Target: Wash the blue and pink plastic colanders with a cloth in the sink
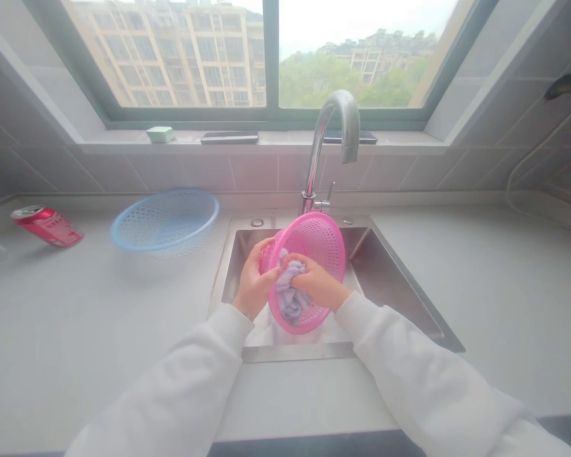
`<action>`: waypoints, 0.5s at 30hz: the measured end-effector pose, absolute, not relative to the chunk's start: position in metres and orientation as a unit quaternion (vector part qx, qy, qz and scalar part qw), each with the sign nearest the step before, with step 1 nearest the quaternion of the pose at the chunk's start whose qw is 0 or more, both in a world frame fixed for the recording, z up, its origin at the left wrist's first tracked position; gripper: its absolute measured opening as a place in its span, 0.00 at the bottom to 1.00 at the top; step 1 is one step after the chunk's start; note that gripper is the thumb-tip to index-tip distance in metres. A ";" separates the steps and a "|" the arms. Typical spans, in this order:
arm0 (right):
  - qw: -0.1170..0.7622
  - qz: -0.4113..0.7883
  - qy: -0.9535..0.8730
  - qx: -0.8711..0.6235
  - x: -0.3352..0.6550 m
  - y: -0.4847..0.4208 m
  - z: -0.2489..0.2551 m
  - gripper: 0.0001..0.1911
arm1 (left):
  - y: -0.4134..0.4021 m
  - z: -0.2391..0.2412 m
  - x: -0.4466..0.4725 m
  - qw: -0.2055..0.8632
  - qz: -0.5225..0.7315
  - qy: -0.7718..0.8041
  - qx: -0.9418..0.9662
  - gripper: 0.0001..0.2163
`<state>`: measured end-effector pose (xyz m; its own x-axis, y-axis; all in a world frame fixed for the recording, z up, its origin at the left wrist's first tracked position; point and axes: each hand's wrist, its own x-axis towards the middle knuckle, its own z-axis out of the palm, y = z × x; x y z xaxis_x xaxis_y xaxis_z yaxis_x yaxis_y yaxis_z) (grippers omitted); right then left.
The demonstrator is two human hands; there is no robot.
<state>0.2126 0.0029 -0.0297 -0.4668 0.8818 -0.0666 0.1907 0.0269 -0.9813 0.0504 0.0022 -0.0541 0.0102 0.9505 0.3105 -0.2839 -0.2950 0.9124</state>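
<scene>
A pink plastic strainer basket (316, 236) stands tilted on its edge over the steel sink (390, 285), with a crumpled lilac cloth (290, 295) pressed against its inside. The left hand (255, 282) curls around the basket's left rim, gripping it, while the right hand (318, 282) reaches in from the right, fingers bunched on the cloth and pressing it into the mesh, both white-sleeved forearms angled in from the near side. Farther left on the counter, a blue plastic basket (164, 219) lies tipped, just beyond it a crushed red can (46, 225).
</scene>
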 end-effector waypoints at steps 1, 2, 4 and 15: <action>0.289 0.533 -0.676 -0.418 0.213 0.003 -0.031 0.21 | 0.003 -0.054 0.048 0.507 0.632 0.324 0.489 0.30; 0.246 0.494 -0.718 -0.423 0.216 0.004 -0.034 0.20 | 0.004 -0.053 0.046 0.522 0.639 0.324 0.464 0.29; 0.140 0.395 -0.790 -0.447 0.223 0.006 -0.043 0.20 | 0.005 -0.051 0.041 0.546 0.641 0.336 0.422 0.29; 0.454 0.167 -0.690 -0.538 0.240 0.026 -0.053 0.20 | 0.001 -0.053 0.045 0.629 0.589 0.303 0.407 0.29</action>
<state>0.2404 0.0259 -0.0529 -0.0081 0.8946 0.4468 0.5904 0.3649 -0.7199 0.0447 0.0008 -0.0535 0.1236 0.9874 0.0984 -0.4938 -0.0248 0.8692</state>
